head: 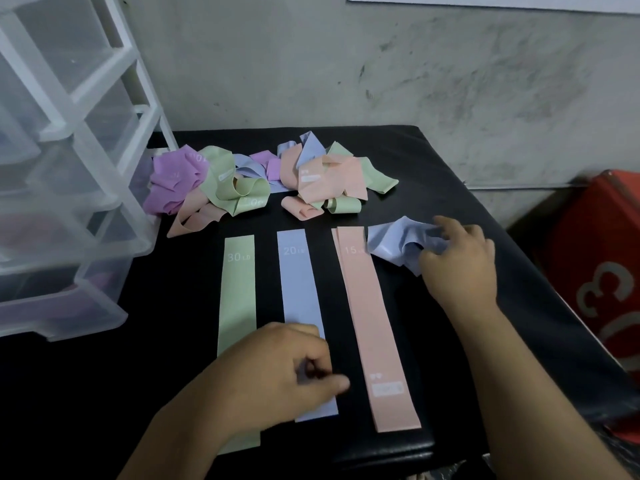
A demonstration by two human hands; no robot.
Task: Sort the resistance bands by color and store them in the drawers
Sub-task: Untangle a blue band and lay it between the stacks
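Three resistance bands lie flat side by side on the black table [485,188]: a green one marked 30 LB [237,289], a blue one marked 20 LB [300,282] and a pink one marked 15 LB [372,317]. My left hand [287,372] rests on the near part of the flat blue band, fingers pinching it. My right hand [457,261] grips a crumpled blue band [394,245] beside the far end of the pink one. A tangled pile of purple, green, pink and blue bands [242,181] lies at the back.
A clear plastic drawer unit [65,174] with a white frame stands at the table's left; purple shows through its lowest drawer. A grey wall is behind. A red crate [602,258] sits beyond the table's right edge.
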